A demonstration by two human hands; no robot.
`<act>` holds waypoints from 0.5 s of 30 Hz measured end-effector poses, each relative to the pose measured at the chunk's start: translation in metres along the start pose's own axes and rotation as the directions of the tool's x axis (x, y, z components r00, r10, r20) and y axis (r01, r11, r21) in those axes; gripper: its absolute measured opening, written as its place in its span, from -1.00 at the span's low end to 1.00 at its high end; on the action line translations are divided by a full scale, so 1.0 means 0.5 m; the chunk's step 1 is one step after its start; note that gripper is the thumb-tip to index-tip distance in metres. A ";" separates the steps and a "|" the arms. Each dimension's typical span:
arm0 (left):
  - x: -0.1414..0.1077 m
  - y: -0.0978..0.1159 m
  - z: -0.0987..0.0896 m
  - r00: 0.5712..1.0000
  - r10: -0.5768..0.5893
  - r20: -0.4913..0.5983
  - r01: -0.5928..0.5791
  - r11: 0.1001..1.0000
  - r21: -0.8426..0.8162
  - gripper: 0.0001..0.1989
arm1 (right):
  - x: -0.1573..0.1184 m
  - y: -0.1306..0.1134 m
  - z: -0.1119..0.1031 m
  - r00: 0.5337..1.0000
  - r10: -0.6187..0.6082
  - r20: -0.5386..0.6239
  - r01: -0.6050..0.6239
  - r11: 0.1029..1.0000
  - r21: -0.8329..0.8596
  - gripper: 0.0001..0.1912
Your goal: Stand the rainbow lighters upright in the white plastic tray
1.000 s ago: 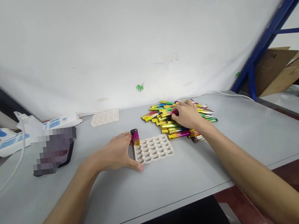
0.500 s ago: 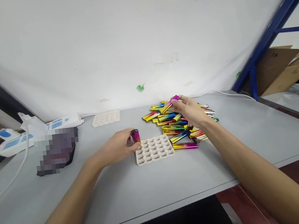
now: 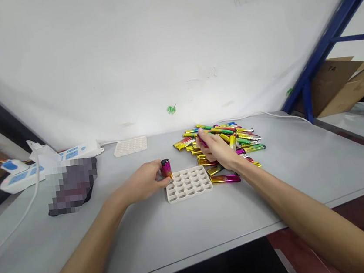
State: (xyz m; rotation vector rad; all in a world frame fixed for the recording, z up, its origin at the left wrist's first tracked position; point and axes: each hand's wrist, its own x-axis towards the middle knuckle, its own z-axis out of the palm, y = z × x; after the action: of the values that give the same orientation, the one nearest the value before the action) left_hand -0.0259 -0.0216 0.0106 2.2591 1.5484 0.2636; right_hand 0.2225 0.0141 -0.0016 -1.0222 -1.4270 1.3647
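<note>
My left hand [image 3: 147, 180] is closed on an upright pink-and-gold lighter [image 3: 166, 169] with a black top, at the back left corner of a white tray [image 3: 189, 184] full of oval holes. The lighter's lower end is partly hidden by my thumb. Over the pile of shiny metallic lighters [image 3: 217, 130], my right hand [image 3: 215, 148] is closed around a purple lighter [image 3: 202, 140], mostly covered by my fingers. A pink-and-gold lighter [image 3: 225, 179] lies flat against the right side of the tray.
Another white holed tray [image 3: 131, 146] lies near the wall. Power strips [image 3: 72, 153] with a white cable and a dark, blurred-out item [image 3: 75, 183] are on the left. A blue metal frame [image 3: 307, 96] and cardboard boxes [image 3: 340, 83] stand at the right.
My right hand has come left and lower with the lighter, which has turned so that less of it shows. My left hand still holds its lighter at the tray corner.
</note>
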 end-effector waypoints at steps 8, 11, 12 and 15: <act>0.001 0.000 0.001 1.000 -0.016 0.018 0.016 1.000 0.026 -0.68 | 0.002 0.004 0.006 0.998 0.018 -0.059 -0.013 0.996 0.089 -0.46; 0.000 0.001 0.001 1.000 -0.006 0.016 0.005 0.999 0.035 -0.68 | 0.001 0.001 0.008 0.997 0.023 -0.074 -0.013 0.991 0.132 -0.47; -0.001 0.002 0.001 1.000 -0.004 0.014 0.004 0.999 0.035 -0.68 | 0.001 0.001 0.009 0.996 0.025 -0.082 -0.013 0.989 0.146 -0.47; -0.003 0.002 0.000 1.000 0.002 0.011 -0.002 1.000 0.021 -0.69 | 0.000 0.003 0.012 0.995 0.018 -0.099 0.000 0.985 0.172 -0.44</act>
State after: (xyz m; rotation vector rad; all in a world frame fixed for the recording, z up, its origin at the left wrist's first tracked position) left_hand -0.0254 -0.0234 0.0112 2.2744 1.5501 0.2370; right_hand 0.2166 0.0125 -0.0032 -0.9708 -1.2098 1.3974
